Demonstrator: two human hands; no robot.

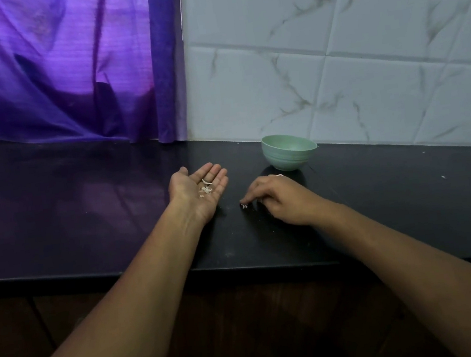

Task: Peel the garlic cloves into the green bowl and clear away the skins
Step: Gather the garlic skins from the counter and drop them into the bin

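Dark tabletop point(82, 197): left hand point(200, 188) spread palm-up, skins point(206, 188) on it; right hand point(275, 200) curled over a scrap point(244, 205), pinch unclear; green bowl point(288, 151) inside hidden.

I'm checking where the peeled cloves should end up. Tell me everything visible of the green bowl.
The green bowl is small, round and pale mint green, matte like plastic, with faint horizontal ridges around its lower wall. It stands upright on the black countertop near the tiled wall, just beyond the right hand, which does not touch it. From this low angle its contents cannot be seen.
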